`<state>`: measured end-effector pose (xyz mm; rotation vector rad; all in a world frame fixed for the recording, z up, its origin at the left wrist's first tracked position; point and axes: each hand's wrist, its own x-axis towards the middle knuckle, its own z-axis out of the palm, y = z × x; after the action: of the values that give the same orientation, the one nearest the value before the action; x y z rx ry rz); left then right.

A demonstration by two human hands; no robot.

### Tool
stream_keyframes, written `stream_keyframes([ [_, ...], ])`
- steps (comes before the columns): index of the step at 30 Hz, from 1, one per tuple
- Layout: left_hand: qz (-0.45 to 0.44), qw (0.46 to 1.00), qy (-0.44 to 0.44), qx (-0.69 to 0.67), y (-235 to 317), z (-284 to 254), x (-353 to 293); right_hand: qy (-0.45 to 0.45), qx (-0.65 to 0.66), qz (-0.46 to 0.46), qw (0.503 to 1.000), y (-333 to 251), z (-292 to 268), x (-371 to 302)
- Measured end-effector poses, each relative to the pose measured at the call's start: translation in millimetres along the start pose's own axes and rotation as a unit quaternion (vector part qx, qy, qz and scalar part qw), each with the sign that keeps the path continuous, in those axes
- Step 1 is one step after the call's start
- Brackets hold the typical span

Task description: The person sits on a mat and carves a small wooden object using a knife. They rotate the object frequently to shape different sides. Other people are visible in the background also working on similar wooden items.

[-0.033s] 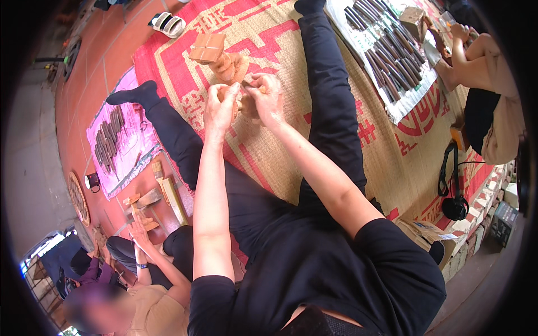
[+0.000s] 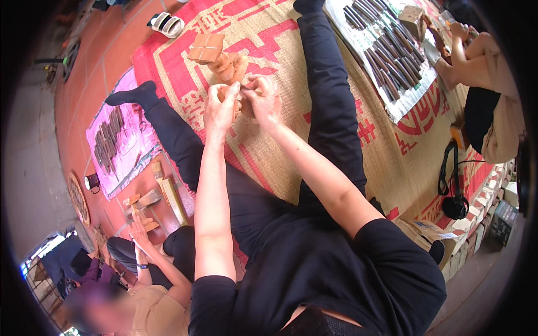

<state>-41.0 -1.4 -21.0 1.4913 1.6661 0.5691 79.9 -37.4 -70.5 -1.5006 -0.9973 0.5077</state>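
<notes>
1. Your left hand is closed around the near end of the carving, thumb lying up along its top.
2. Your right hand is curled in against the same end, fingertips close to your left thumb. Something small and dark seems to sit between them, but you cannot tell from here whether those fingers grip a tool or only the wood.
3. The carving lies over the mat, between your spread legs, its square block end pointing away from you and a little left.
4. Very little has just changed: your right hand sits a touch lower and nearer the left, while the carving keeps its place and tilt. That suggests small, careful work on one spot, with the left hand steadying.
5. Off to your right, rows of dark-handled tools lie on a white cloth, well apart from both hands.
6. To your left, more dark tools lie on a pink cloth, beyond your left leg. A brush is nearer you, and a mug stands beside the cloth.
</notes>
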Motion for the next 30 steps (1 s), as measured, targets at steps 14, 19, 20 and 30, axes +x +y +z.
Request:
stream_keyframes([
  [14, 0.007, 0.998, 0.016, -0.054, 1.3, -2.9, 1.0, -0.035, 0.068, 0.005, 0.997, 7.9, -28.7, -2.1],
  [19, -0.004, 0.999, 0.009, -0.031, 5.7, -3.7, 3.7, -0.028, 0.023, -0.053, 0.998, 16.2, -28.1, -18.1],
  [20, -0.011, 0.999, 0.002, -0.036, 3.6, -4.0, 3.1, -0.031, 0.171, 0.047, 0.984, 27.5, -35.9, -21.2],
  [30, -0.003, 1.0, 0.013, 0.007, -2.4, -0.7, 6.0, -0.044, 0.112, -0.024, 0.992, 14.3, -24.3, -15.9],
])
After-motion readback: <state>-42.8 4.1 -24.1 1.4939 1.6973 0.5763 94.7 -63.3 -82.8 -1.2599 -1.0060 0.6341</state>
